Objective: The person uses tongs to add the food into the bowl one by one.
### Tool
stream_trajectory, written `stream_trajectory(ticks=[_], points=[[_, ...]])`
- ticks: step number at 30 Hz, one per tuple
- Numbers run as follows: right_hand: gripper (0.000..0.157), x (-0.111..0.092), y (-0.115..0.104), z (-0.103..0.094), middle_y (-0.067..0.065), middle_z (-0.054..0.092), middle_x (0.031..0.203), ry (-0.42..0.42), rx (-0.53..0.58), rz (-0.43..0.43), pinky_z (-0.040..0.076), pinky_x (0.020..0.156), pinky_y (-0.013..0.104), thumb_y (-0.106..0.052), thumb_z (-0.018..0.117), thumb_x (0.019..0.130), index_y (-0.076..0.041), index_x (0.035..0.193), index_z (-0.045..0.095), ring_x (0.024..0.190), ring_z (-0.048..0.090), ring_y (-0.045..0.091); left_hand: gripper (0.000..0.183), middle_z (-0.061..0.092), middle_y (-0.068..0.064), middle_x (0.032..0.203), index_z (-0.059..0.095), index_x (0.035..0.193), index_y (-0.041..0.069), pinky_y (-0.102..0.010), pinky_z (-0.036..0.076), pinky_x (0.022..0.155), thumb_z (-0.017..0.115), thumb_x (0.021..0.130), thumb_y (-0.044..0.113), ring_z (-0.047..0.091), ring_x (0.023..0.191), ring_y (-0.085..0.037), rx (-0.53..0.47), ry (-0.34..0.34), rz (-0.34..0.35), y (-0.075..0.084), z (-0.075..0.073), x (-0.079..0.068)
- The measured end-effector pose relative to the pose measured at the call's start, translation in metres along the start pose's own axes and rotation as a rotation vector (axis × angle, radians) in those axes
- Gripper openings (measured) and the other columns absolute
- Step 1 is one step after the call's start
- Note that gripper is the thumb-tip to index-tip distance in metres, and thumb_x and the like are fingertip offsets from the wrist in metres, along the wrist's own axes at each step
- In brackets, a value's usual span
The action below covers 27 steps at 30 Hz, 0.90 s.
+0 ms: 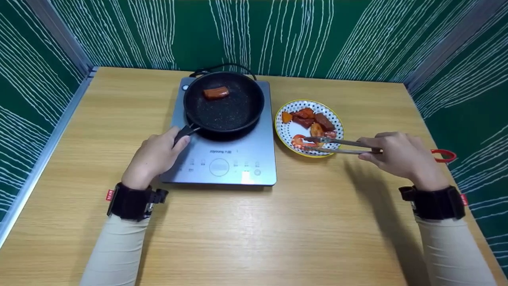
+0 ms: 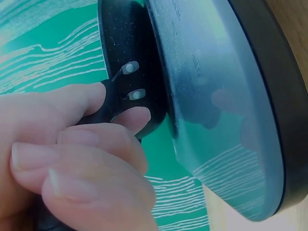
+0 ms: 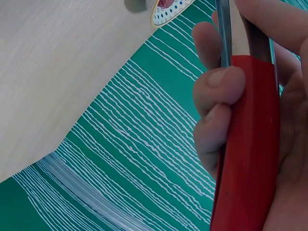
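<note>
My left hand (image 1: 156,155) grips the black handle (image 1: 185,133) of a frying pan (image 1: 234,113) on an induction cooktop (image 1: 254,163). One brown sausage-like piece (image 1: 216,93) lies in the pan, toward its far left side. In the left wrist view, fingers (image 2: 101,159) curl round the handle near its two rivets. My right hand (image 1: 401,155) holds metal tongs (image 1: 345,142) with red grips (image 3: 252,144). The tong tips are over the near side of a dotted plate (image 1: 283,137), right at a red-and-white shrimp (image 1: 298,141). Several brown, red and orange food pieces (image 1: 303,119) share the plate.
The wooden table (image 1: 254,234) carries the cooktop left of centre, with the plate close to its right edge. A black cord (image 1: 228,64) runs behind the cooktop. Green panels with white streaks (image 1: 254,35) stand at the back and sides.
</note>
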State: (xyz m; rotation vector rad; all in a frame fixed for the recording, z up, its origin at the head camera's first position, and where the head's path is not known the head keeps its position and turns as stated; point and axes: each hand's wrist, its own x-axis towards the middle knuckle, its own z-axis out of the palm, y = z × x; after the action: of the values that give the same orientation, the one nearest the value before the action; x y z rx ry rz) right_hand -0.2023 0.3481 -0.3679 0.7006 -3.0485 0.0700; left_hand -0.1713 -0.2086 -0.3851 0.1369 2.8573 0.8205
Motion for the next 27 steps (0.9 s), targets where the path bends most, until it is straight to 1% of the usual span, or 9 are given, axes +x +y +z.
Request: stream_trajectory(ticks=[4,10,12,16,18,22,27], points=[[0.039,0.000,0.000,0.000,0.007,0.071,0.083,0.002,-0.028,-0.016,0.039,0.053,0.031,-0.033,0.085,0.093,-0.010,0.124,0.078,0.062,0.050,0.018,0.037,0.040,-0.006,0.081,0.049,0.112,0.012,-0.038,0.033,0.062,0.040,0.115,0.048,0.050,0.071,-0.028,0.002,0.002,-0.001,0.000,0.000,0.000],[0.035,0.001,-0.002,0.001,0.005,0.068,0.079,0.013,-0.067,-0.050,0.037,0.051,0.032,-0.034,0.085,0.093,-0.014,0.121,0.079,0.059,0.047,0.017,0.037,0.040,-0.006,0.081,0.049,0.112,0.013,-0.038,0.033,0.061,0.040,0.115,0.049,0.050,0.070,-0.028,0.006,0.002,-0.003,0.000,0.001,0.001],[0.034,0.001,-0.003,0.002,0.004,0.067,0.078,0.015,-0.078,-0.050,0.036,0.050,0.031,-0.034,0.085,0.093,-0.015,0.121,0.080,0.058,0.046,0.017,0.037,0.040,-0.006,0.081,0.049,0.112,0.013,-0.038,0.034,0.061,0.040,0.115,0.049,0.050,0.070,-0.028,0.006,0.001,0.000,0.000,0.001,0.001],[0.036,0.001,-0.005,0.003,0.006,0.070,0.080,0.018,-0.091,-0.039,0.037,0.050,0.031,-0.033,0.087,0.091,-0.015,0.122,0.080,0.058,0.047,0.018,0.035,0.039,-0.005,0.081,0.049,0.112,0.013,-0.038,0.034,0.061,0.040,0.115,0.047,0.049,0.070,-0.028,0.009,0.005,-0.002,0.000,0.001,0.000],[0.037,0.001,-0.005,0.004,0.007,0.072,0.082,0.030,-0.100,-0.036,0.038,0.050,0.031,-0.032,0.088,0.090,-0.015,0.122,0.080,0.058,0.047,0.018,0.034,0.039,-0.006,0.081,0.049,0.112,0.013,-0.038,0.034,0.062,0.041,0.115,0.045,0.049,0.071,-0.028,0.008,0.006,-0.005,0.000,0.001,0.001],[0.036,0.002,-0.003,0.008,0.008,0.072,0.080,0.078,-0.099,-0.070,0.035,0.048,0.031,-0.031,0.088,0.090,-0.014,0.120,0.080,0.055,0.046,0.018,0.032,0.040,-0.006,0.081,0.050,0.114,0.011,-0.038,0.032,0.061,0.042,0.116,0.042,0.050,0.071,-0.030,0.028,0.010,-0.002,-0.001,0.001,0.001],[0.034,0.001,-0.002,0.014,0.007,0.074,0.080,0.115,-0.104,-0.089,0.034,0.047,0.029,-0.032,0.089,0.089,-0.016,0.119,0.081,0.053,0.045,0.016,0.032,0.041,-0.007,0.082,0.050,0.115,0.011,-0.038,0.032,0.062,0.042,0.116,0.041,0.051,0.073,-0.031,0.039,0.010,-0.006,0.000,0.001,0.002]])
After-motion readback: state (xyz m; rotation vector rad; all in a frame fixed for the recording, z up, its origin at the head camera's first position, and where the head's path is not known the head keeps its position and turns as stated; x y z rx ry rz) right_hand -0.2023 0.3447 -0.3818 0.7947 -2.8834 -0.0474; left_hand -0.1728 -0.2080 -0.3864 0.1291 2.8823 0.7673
